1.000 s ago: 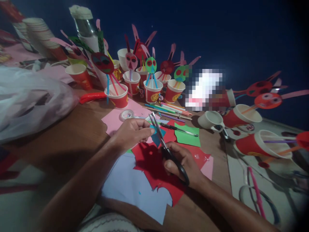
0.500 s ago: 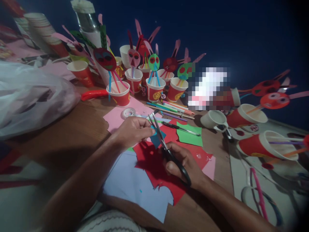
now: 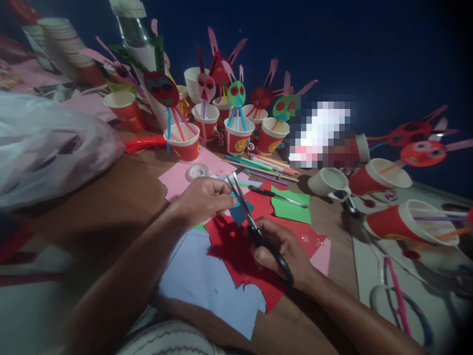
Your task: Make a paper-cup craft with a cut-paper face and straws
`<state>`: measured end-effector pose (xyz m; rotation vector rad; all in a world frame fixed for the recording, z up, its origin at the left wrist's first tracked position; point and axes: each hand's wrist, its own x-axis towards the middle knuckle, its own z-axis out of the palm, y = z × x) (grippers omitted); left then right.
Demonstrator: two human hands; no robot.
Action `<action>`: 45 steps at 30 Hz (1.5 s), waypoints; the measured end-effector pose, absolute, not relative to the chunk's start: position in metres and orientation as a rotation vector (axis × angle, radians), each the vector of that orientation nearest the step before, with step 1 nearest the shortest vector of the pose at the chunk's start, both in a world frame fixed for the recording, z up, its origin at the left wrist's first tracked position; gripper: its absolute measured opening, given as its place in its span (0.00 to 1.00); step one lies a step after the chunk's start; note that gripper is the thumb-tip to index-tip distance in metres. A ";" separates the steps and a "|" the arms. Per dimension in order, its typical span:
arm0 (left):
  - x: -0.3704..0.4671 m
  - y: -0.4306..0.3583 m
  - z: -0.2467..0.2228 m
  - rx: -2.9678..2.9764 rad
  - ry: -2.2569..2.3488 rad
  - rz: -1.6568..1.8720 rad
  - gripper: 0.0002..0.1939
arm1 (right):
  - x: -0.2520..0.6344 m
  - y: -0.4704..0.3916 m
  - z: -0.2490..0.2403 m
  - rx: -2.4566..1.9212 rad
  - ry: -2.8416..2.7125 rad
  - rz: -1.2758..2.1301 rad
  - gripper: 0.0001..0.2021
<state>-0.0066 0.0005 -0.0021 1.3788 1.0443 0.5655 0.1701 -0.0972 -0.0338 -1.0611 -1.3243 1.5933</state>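
Note:
Between thumb and fingers, my left hand (image 3: 208, 198) pinches a small piece of blue paper (image 3: 242, 212). My right hand (image 3: 277, 246) is wrapped round the black handles of a pair of scissors (image 3: 248, 212). The blades are slightly apart and lie at the blue paper, close to my left fingertips. Below both hands is a sheet of red paper (image 3: 236, 268) with cut edges, overlapping a pale blue sheet (image 3: 207, 283). A black pen (image 3: 277, 195) rests across a green paper piece (image 3: 293, 209) just beyond my right hand.
Red paper cups (image 3: 238, 138) with paper-face figures on sticks line the back. Coloured sticks (image 3: 266, 167) and a tape roll (image 3: 197, 171) lie before them. A white plastic bag (image 3: 48, 153) sits at left. A white mug (image 3: 327, 182) and tilted cups (image 3: 406, 222) stand at right.
The scissor blades look slightly closer together at the blue paper. Both hands keep nearly the same place, and the view has shifted very slightly.

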 end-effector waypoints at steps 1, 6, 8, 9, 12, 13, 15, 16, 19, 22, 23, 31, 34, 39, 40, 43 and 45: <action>-0.007 0.001 -0.002 1.375 1.044 0.563 0.09 | 0.170 -0.097 -0.034 -1.059 -1.320 1.597 0.15; -0.008 0.002 -0.001 1.369 1.046 0.560 0.08 | 0.169 -0.097 -0.034 -1.062 -1.306 1.590 0.14; -0.008 0.002 -0.001 1.355 1.044 0.551 0.08 | 0.170 -0.096 -0.033 -1.070 -1.312 1.583 0.14; -0.008 0.002 -0.001 1.349 1.042 0.546 0.08 | 0.170 -0.096 -0.033 -1.072 -1.317 1.583 0.14; -0.009 0.003 -0.003 1.350 1.047 0.531 0.08 | 0.170 -0.096 -0.033 -1.082 -1.328 1.582 0.14; -0.009 0.004 -0.003 1.351 1.050 0.529 0.08 | 0.170 -0.096 -0.033 -1.085 -1.329 1.582 0.14; -0.009 0.004 -0.004 1.355 1.049 0.521 0.08 | 0.170 -0.097 -0.033 -1.092 -1.328 1.578 0.14; -0.009 0.004 -0.003 1.355 1.045 0.517 0.08 | 0.170 -0.097 -0.033 -1.093 -1.326 1.576 0.15; -0.008 0.003 -0.001 1.337 1.025 0.509 0.09 | 0.170 -0.097 -0.034 -1.073 -1.312 1.583 0.14; -0.006 0.001 0.001 1.306 1.010 0.517 0.09 | 0.171 -0.097 -0.035 -1.042 -1.289 1.596 0.14; -0.006 0.001 0.002 1.306 1.010 0.522 0.09 | 0.171 -0.097 -0.035 -1.039 -1.284 1.595 0.14; -0.006 0.001 0.000 1.315 1.043 0.528 0.08 | 0.170 -0.098 -0.035 -1.074 -1.280 1.590 0.16; -0.006 0.001 0.000 1.287 1.034 0.541 0.08 | 0.170 -0.097 -0.034 -1.085 -1.286 1.585 0.16; -0.006 0.000 0.001 1.242 1.039 0.537 0.07 | 0.169 -0.096 -0.031 -1.091 -1.284 1.592 0.16; -0.005 0.000 0.001 1.231 1.044 0.535 0.07 | 0.169 -0.096 -0.031 -1.094 -1.285 1.594 0.17; -0.005 -0.001 0.003 1.206 1.051 0.533 0.06 | 0.168 -0.096 -0.030 -1.113 -1.290 1.586 0.17; -0.005 -0.001 0.004 1.201 1.052 0.533 0.07 | 0.168 -0.097 -0.031 -1.131 -1.281 1.587 0.18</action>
